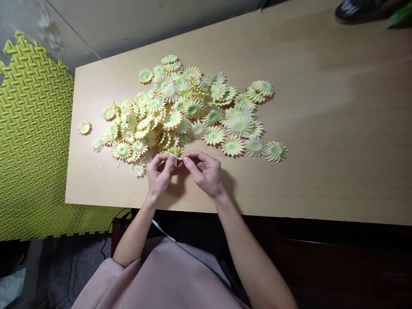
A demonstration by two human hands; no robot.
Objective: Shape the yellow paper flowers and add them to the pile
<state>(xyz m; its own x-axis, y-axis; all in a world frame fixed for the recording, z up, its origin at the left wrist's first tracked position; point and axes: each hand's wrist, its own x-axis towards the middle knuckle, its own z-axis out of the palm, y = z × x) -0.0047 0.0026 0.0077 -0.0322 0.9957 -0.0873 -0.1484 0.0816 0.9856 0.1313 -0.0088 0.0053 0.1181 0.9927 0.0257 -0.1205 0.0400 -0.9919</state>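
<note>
Near the front of the table, my left hand [160, 174] and my right hand [205, 171] meet, thumbs and forefingers pinched on a pale yellow artificial flower [176, 151]. Part of this flower is hidden behind my fingers, so I cannot tell whether it is one layer or several. Just beyond my hands spreads a heap of loose artificial flower heads [167, 122], pale yellow with green centres, some with pinkish petal tips. A single flower head [138, 169] lies beside my left hand.
The heap rests on a light wooden table [322, 150]. Yellow-green foam matting [32, 150] stands along its left side. One flower head [85, 128] lies apart near the left edge. A shiny black object [355, 9] sits at the far right corner.
</note>
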